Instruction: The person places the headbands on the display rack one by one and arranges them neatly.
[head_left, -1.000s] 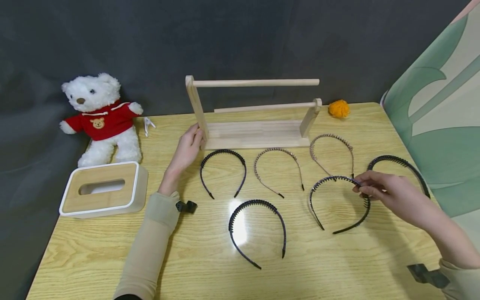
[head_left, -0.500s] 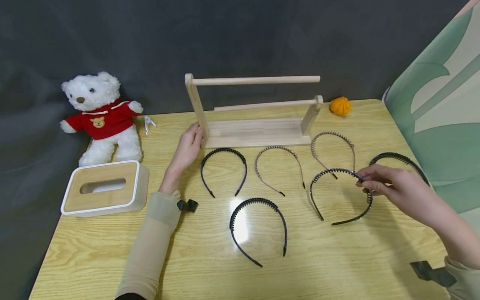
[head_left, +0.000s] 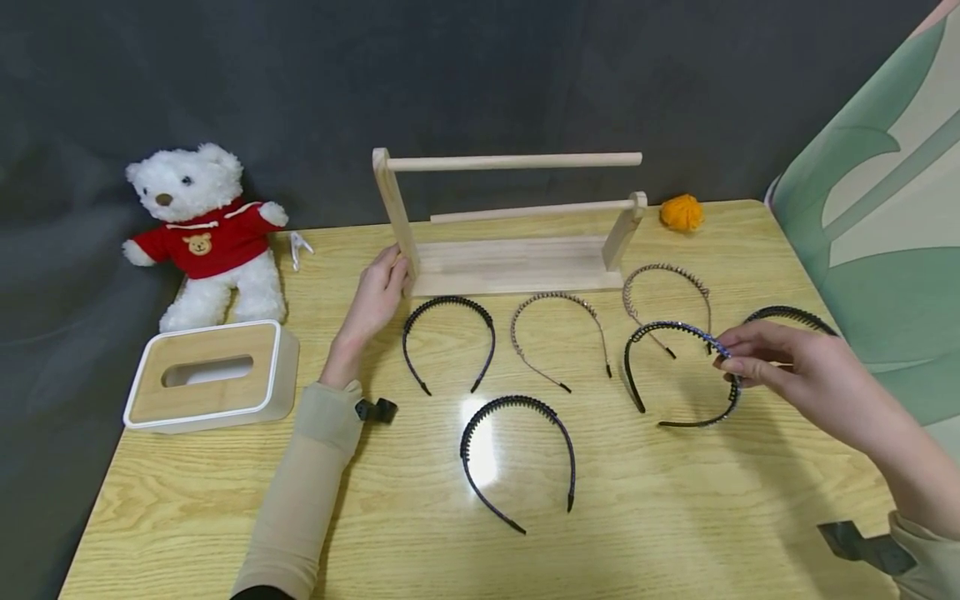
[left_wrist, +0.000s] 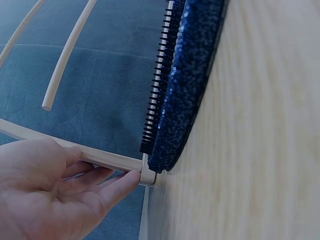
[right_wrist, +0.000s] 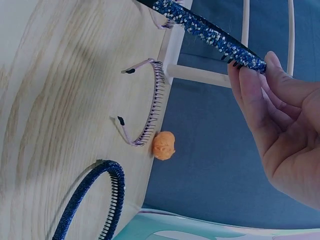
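Observation:
My right hand (head_left: 806, 367) pinches a dark blue glittery toothed headband (head_left: 628, 375) by its right side, raised over the table at the right. The right wrist view shows its sequins (right_wrist: 210, 36) between thumb and fingertips. My left hand (head_left: 375, 292) grips the lower left post of a wooden two-bar rack (head_left: 517, 265) at the back; fingers curl round the post in the left wrist view. In front of the rack lie a dark headband (head_left: 448, 300) and a pinkish headband (head_left: 557, 295). Another pinkish headband (head_left: 667, 267) lies right of them.
Nearer the front lies another dark headband (head_left: 517, 401); one more (head_left: 791, 312) is partly hidden behind my right hand. A white teddy bear (head_left: 198, 242) in red, a tissue box (head_left: 210, 375) and a white clip (head_left: 297, 250) are at left. An orange ball (head_left: 681, 213) sits at back right.
My right hand has lifted the headband higher and slightly away from me, tilting it. My left hand stays on the rack.

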